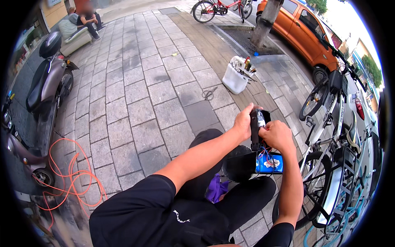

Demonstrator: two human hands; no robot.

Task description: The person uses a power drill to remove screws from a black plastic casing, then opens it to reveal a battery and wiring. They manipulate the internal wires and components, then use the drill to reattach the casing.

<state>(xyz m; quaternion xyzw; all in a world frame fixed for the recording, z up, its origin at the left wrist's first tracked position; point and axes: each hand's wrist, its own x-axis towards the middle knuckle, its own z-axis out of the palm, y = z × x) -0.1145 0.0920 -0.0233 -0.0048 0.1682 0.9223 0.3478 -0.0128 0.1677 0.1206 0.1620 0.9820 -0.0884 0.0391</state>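
My left hand (243, 123) is wrapped around the side of a narrow black plastic housing (255, 140), held upright above my knees. The fingers of my right hand (277, 136) are bent together inside the housing, at the lower end of a silvery-white part (261, 118); what they pinch is hidden. Thin coloured wires (263, 153) run from the bottom of the housing to a blue-wrapped battery pack (276, 163) with a whitish patch on it. The pack sits by a black case (242, 165) at my knees.
A white tool bucket (235, 78) and scissors (208, 94) are on the paving ahead. White bicycles (337, 111) stand close on my right, an orange car (302, 31) beyond. At left are a scooter (45, 86) and an orange cable (68, 181). A person (87, 20) sits far back.
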